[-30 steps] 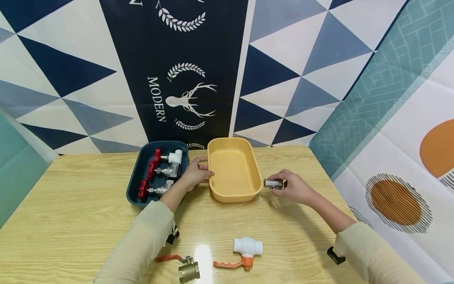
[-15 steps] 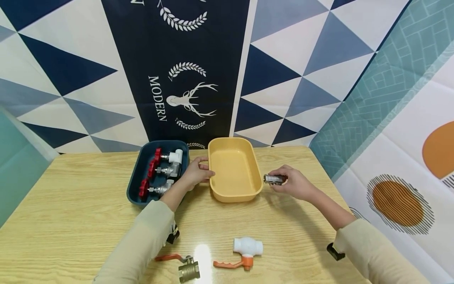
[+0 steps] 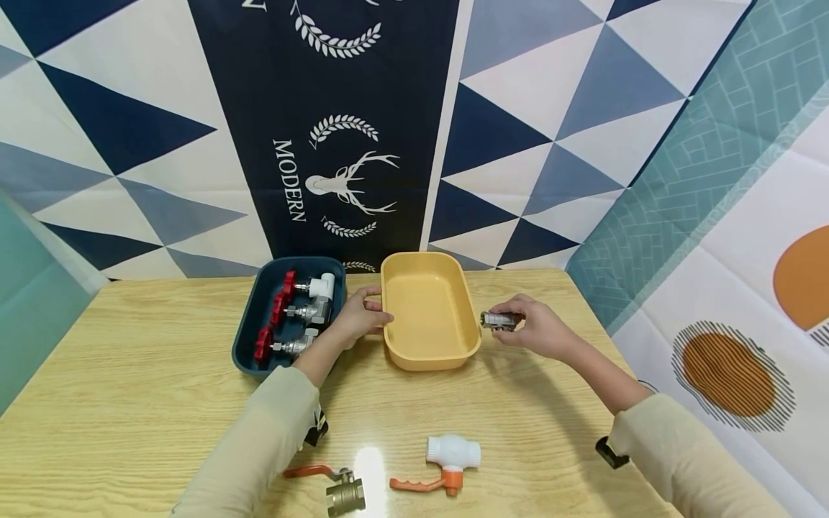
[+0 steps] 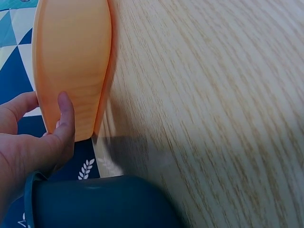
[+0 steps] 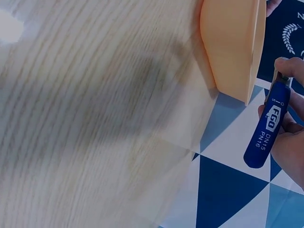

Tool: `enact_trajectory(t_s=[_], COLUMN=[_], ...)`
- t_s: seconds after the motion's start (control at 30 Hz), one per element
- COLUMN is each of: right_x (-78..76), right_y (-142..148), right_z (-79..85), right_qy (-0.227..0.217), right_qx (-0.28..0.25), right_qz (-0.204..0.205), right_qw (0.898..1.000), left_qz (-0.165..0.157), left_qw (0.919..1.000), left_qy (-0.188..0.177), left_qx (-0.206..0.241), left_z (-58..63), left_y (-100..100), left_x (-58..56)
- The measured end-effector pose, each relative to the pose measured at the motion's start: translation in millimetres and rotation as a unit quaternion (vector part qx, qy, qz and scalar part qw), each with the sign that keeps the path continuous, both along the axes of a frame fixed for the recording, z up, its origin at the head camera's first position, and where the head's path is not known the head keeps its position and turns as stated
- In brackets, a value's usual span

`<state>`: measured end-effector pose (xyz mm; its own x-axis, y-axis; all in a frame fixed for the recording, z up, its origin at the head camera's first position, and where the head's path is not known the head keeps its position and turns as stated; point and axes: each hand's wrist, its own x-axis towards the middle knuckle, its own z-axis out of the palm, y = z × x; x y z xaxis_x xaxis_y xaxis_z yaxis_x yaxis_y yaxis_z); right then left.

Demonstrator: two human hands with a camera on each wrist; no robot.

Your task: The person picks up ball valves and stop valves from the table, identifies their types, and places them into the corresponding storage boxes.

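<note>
At the left of the tabletop (image 3: 142,345), close to the patterned backdrop (image 3: 337,115), we find a navy bin (image 3: 264,289). Three valves (image 3: 304,311) with red handwheels (image 3: 277,308) lie in it, the farthest one with a white body and the other two silvery. Nearer to us, a brass valve (image 3: 346,496) lies on the tabletop, its red lever (image 3: 307,470) reaching out to the left.

Of the two hands, the left hand (image 3: 356,319) is partly closed on the near-left wall of a yellow bin (image 3: 424,316) — we see the thumb over the rim and fingers against the outside. This bin stands upright on the tabletop, just right of the navy one, with its bare floor showing. In front of it, well apart, lies a white valve (image 3: 453,452) with an orange lever (image 3: 417,485).

Just beside the yellow bin's right rim is a silvery valve (image 3: 499,321), raised above the tabletop; whether it touches the rim we cannot tell. The right hand (image 3: 537,327) pinches it between thumb and fingers. From the right wrist we see its blue lever (image 5: 268,126), marked "DN15 PN16".
</note>
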<state>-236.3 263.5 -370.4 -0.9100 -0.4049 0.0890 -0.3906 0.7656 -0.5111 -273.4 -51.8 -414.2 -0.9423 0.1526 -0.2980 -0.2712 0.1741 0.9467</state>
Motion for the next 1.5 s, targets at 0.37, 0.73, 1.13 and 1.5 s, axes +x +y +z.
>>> enact_trajectory(t_s=[0.37, 0.73, 1.13, 1.5], right_x=[-7.1, -12.9, -21.9, -31.0], right_y=[-6.0, -15.4, -26.6, -39.9], right_z=[8.3, 14.3, 19.5, 22.1], right_qy=[0.000, 0.003, -0.001, -0.006], right_qx=[-0.001, 0.006, 0.004, -0.014], right_qz=[0.012, 0.022, 0.026, 0.033], right_qw=[1.000, 1.000, 1.000, 0.999], left_qz=[-0.001, -0.003, -0.014, -0.004], left_qw=[1.0000, 1.0000, 0.9999, 0.9999], left_qy=[-0.004, -0.001, -0.004, 0.000], left_qx=[0.004, 0.006, 0.007, 0.010], left_z=[-2.8, -6.0, 17.6, -1.9], left_y=[-1.7, -2.3, -3.4, -2.4], left_x=[-0.2, -1.3, 12.3, 1.3])
